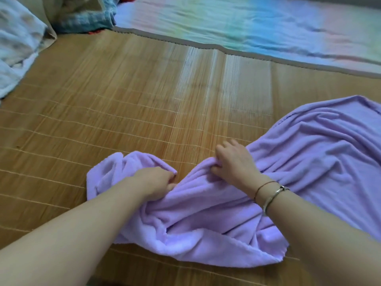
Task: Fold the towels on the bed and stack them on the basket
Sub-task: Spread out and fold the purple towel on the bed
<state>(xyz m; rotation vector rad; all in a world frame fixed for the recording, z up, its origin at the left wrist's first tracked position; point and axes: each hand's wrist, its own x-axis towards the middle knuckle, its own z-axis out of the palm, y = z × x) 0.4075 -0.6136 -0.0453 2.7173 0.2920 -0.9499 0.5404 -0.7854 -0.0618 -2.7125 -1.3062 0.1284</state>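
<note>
Head view: a lilac towel (288,182) lies rumpled on the bamboo mat (123,100) that covers the bed, spread from the lower middle out to the right edge. Its near part is bunched into thick folds, while the far right part lies flatter with long creases.

The left hand (154,182) comes in from the lower left, its fingers (171,185) curled down and clamped on a gathered ridge of the towel near the cloth's left end. A loose lobe of towel lies just beyond and to the left of that hand, resting on the mat.

The right hand (233,162) comes in from the lower right and pinches a raised fold of the towel, its thumb below the fold and its curled fingers (221,152) over the fold's top. A bare wedge of mat shows between the two hands, with the towel sagging in a dip just below it. The right wrist wears a thin cord and a metal bangle (272,198).

At the far left lies a heap of pale blue cloth (16,48), well apart from the towel. Beyond the mat's bound edge stretches a pastel striped sheet (247,23).
</note>
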